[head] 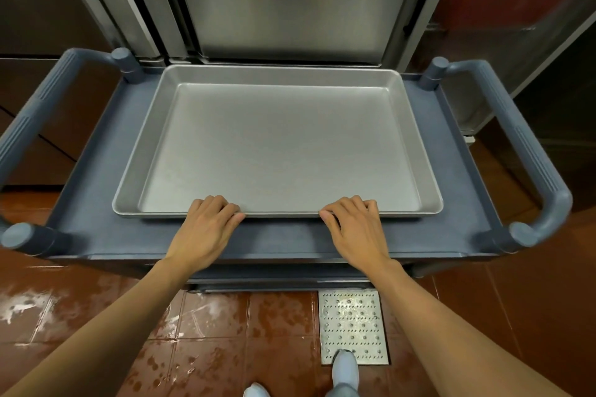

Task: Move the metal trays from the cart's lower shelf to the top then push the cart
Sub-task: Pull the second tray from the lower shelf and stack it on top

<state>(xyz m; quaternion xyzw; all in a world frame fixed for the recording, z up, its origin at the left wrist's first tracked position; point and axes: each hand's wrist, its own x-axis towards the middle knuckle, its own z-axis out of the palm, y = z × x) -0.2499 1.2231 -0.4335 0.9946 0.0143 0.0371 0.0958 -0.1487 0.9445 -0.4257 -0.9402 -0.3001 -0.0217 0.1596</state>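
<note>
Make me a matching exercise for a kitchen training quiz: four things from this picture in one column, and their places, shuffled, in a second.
Things:
1. metal tray
2. left hand
3. floor drain plate
4. cart handle

Places:
A. set in the red tile floor
B. on the tray's near rim, left of the other hand
C. at the cart's right end
D. on the cart's top shelf

Pairs: 1-D, 2-B, 3-A, 4-C

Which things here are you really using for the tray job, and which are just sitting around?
Part of the job: metal tray on the cart's top shelf; left hand and right hand on its near rim; cart handles.

Just around: floor drain plate, steel door, wet red floor tiles, shoes.
</note>
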